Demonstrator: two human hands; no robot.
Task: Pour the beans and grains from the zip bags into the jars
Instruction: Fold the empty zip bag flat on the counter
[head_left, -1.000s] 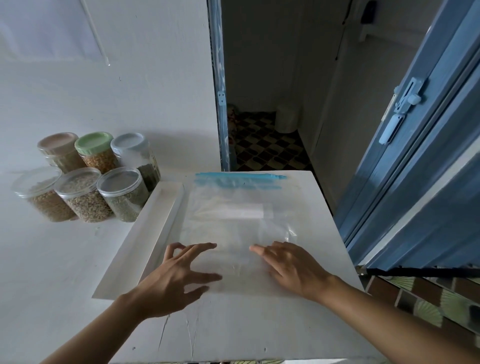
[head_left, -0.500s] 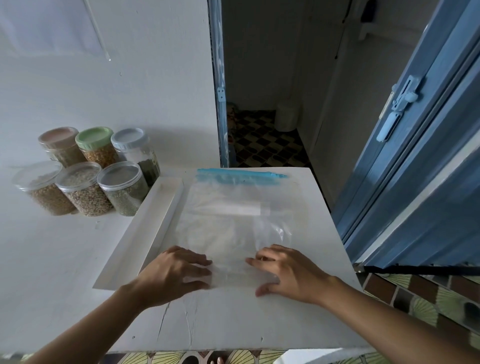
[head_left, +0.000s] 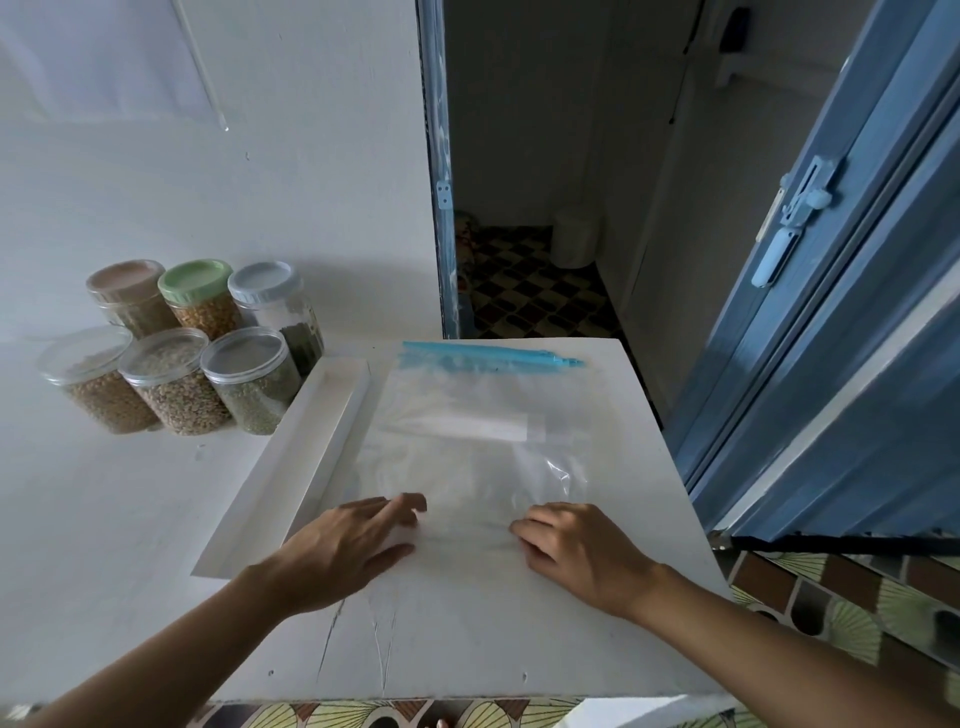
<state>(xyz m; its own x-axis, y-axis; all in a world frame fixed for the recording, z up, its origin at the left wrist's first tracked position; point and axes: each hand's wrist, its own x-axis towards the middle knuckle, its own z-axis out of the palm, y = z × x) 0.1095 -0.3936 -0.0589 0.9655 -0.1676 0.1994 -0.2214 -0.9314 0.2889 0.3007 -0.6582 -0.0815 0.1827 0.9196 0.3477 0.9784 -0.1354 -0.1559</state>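
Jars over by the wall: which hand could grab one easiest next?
Left, probably. The left hand rests on the zip bag on the side toward the jars; the right hand is farther across the bag.

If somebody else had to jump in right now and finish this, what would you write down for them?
Left hand: open, fingers flat on the near end of the zip bag.
Right hand: fingers curled on the bag's near edge; pinching or only pressing, I cannot tell.
The bag lies flat on the white table, looks empty, blue zip at the far end.
Six jars stand grouped to the left, all lidded, all holding beans or grains.
Done: this bag seems poured out.
Left: no full bag in view; probably just put this one away.
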